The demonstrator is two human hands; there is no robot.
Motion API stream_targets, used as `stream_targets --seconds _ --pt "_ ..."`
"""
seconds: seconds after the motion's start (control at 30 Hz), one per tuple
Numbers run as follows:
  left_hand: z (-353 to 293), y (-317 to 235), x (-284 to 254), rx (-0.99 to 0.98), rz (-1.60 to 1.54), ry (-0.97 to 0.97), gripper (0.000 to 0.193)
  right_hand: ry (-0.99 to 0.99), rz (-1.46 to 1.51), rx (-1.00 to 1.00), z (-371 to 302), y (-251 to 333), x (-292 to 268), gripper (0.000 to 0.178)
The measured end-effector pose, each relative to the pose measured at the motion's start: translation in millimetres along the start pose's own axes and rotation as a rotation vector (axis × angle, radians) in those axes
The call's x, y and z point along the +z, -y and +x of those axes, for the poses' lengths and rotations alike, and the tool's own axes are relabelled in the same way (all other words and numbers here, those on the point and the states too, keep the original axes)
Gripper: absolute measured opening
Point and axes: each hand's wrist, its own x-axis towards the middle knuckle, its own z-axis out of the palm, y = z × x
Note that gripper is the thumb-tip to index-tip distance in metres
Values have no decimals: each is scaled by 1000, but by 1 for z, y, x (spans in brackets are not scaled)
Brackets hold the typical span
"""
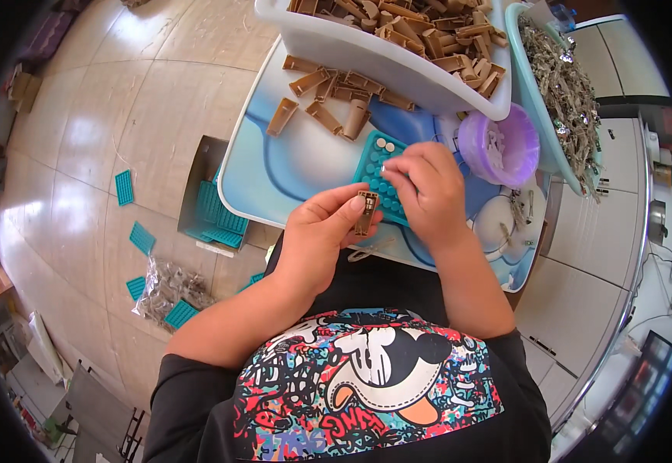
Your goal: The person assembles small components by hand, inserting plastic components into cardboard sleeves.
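Observation:
My left hand (314, 233) is closed around a small brown plastic casing (365, 217), held upright with its hollow side showing and some small light parts inside. Just to its right, my right hand (433, 194) hovers over a teal tray (370, 160) with rows of round pockets. Thumb and index finger are pinched together there; a tiny pale glint shows at the fingertips, too small to name. Two whitish round pieces (385, 145) sit at the tray's far end. Part of the tray is hidden under my right hand.
Loose brown casings (323, 117) lie on the blue-white table (263, 166) before a white bin (382, 58) full of them. At right stand a purple bowl (523, 147) and a teal basin (523, 65) of metal parts. Teal trays (141, 238) lie on the floor.

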Motion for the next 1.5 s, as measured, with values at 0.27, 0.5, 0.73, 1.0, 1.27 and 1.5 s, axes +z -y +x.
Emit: stream_targets --seconds 0.27,0.5,0.73,1.0,1.27,1.5 --pt "1 4 0 24 -12 14 30 9 141 21 -16 25 -2 17" --pt "0 8 0 44 -49 -12 27 2 170 63 -20 34 5 14" --pt "-5 -7 -4 120 -17 64 23 110 363 97 -2 38 -8 8" --pt "-7 -17 -7 87 -30 16 22 88 -117 37 45 2 15 38" --pt "-5 -19 -16 94 -42 93 19 229 -121 -4 52 -11 28 48" --pt "-5 -21 -6 46 -53 47 18 158 107 187 52 -16 32 39"
